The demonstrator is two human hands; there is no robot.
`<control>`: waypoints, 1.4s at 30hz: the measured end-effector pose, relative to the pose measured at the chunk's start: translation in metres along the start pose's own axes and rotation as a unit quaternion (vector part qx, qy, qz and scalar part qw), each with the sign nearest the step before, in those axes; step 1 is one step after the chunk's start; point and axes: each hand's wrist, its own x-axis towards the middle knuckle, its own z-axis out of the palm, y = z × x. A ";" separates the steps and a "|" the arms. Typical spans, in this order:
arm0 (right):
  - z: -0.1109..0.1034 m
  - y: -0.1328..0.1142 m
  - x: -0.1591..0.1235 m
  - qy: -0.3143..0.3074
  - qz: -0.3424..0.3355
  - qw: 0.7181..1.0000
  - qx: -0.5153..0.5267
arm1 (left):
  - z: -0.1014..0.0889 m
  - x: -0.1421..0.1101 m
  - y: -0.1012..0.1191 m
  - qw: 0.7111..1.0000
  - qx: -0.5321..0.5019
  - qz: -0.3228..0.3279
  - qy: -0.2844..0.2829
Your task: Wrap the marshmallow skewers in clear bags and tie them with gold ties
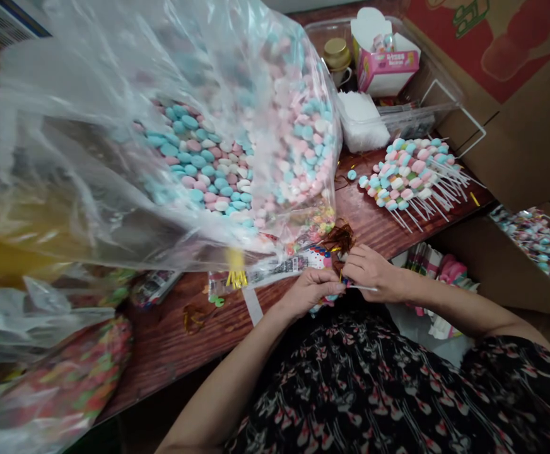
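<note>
Wooden tabletop [171, 334] stretches below the person's forearms. At lower center, the left hand [310, 291] curls its fingers together against a printed wrapper [303, 261]; the right hand [372, 272] pinches a white stick [362, 287] beside brown twist ties [340, 239]. Beyond, a clear bag [275, 233] bulges with pink, blue and white candies [209, 157]. At right, candy sticks [412, 176] lie piled, and more fill a carton [535, 246].

Clear plastic bag of pastel candies [218, 139] hogs most of the brown wooden table [171, 340]; room's only along the front edge.
</note>
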 end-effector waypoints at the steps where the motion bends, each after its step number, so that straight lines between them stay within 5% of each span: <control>1: 0.002 0.001 -0.001 0.030 0.004 0.999 0.027 | 0.001 -0.001 0.001 1.000 -0.004 0.003 -0.003; 8: 0.007 0.001 -0.003 0.161 0.000 0.946 0.283 | 0.005 -0.006 0.003 0.997 -0.075 -0.014 -0.023; 14: 0.005 -0.008 0.000 0.130 0.070 0.899 0.413 | 0.001 -0.006 0.000 0.993 -0.111 -0.015 -0.041; 18: 0.010 -0.006 0.003 0.142 0.057 0.881 0.448 | -0.002 -0.007 0.001 0.993 -0.096 -0.012 -0.061; 28: 0.012 0.003 0.008 0.163 -0.087 0.941 0.282 | -0.004 -0.007 -0.003 0.991 -0.087 0.002 -0.106; 33: 0.009 0.001 0.008 0.142 -0.117 0.974 0.131 | -0.015 -0.012 0.011 0.991 0.070 0.077 -0.083; 38: -0.011 -0.007 0.013 0.121 -0.175 0.977 0.023 | -0.030 -0.019 0.035 0.910 0.354 0.182 -0.116; 40: -0.019 -0.008 0.015 0.086 -0.198 0.976 -0.014 | -0.027 -0.024 0.043 0.849 0.462 0.252 -0.040; 42: -0.025 -0.006 0.019 0.052 -0.200 0.978 -0.039 | -0.020 -0.030 0.048 0.750 0.561 0.344 0.067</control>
